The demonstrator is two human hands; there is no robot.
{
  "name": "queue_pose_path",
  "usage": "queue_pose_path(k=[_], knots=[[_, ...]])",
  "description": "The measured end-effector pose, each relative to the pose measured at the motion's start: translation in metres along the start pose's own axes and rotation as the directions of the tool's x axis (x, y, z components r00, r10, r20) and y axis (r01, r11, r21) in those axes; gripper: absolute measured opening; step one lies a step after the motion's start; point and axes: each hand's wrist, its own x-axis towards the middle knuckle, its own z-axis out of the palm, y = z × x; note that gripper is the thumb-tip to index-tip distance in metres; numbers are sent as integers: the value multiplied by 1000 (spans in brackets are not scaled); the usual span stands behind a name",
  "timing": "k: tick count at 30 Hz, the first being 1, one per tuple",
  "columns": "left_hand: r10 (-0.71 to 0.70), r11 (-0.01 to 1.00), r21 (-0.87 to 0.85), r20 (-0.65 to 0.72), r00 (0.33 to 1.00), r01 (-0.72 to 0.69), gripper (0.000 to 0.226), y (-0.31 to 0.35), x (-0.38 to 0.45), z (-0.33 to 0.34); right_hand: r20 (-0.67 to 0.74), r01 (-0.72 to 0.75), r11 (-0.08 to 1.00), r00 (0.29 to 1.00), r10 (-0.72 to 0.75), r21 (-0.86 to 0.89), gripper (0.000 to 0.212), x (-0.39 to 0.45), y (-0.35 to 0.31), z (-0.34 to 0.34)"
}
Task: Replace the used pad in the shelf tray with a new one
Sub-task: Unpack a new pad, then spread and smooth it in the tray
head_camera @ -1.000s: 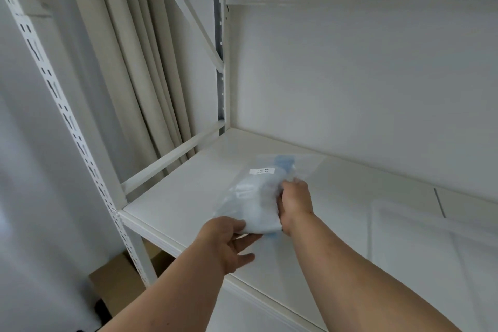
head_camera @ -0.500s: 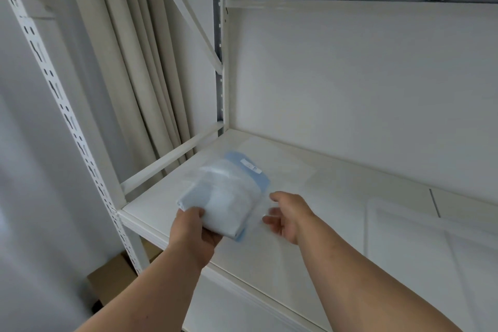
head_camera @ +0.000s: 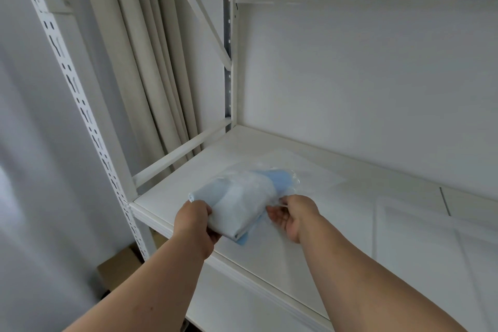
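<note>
Evidently unwrapping: left hand (head_camera: pixel 194 224) grips the folded pad (head_camera: pixel 239 205) steady while right hand (head_camera: pixel 292 214) pinches its clear wrapper (head_camera: pixel 292 178).

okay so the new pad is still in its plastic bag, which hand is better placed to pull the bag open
The right hand, probably. Its fingers are already at the clear bag's loose end, while the left hand grips the folded pad and steadies it above the shelf.
</note>
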Motion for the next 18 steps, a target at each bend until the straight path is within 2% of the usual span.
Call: queue_pose_path(k=[4, 6, 7, 8, 10, 11, 14, 16, 18], knots=[[37, 996, 79, -19, 999, -35, 32, 2, -1, -4, -38, 80, 993, 996, -77, 86, 14, 5, -2, 8], [15, 994, 104, 8, 1000, -16, 29, 1, 0, -8, -43, 148, 988, 988, -147, 43, 13, 6, -3, 13], [2, 995, 102, 23, 1000, -4, 27, 0, 1, -10, -22, 184, 983, 983, -184, -12, 15, 4, -4, 15], [-6, 996, 84, 34, 999, 3, 27, 1, 1, -13, 7, 212, 974, 977, -212, -79, 30, 2, -3, 16], [-5, 1000, -10, 41, 999, 5, 30, 4, -1, -14, 53, 248, 944, 969, -242, -219, 72, 4, -1, 13], [9, 998, -70, 34, 999, -7, 31, 8, -3, -12, 78, 276, 916, 961, -265, -292, 82, 3, 0, 12], [58, 984, -169, 27, 998, -53, 24, 23, -17, 1, 138, 356, 774, 932, -335, -524, 85, 4, 7, 9], [104, 979, -180, 44, 994, -94, 20, 34, -31, 12, 129, 328, 665, 935, -331, -671, 84, 7, 10, 13], [210, 963, -178, 22, 977, -203, 20, 45, -42, 18, 84, 269, 610, 946, -314, -746, 81, 8, 12, 16]])
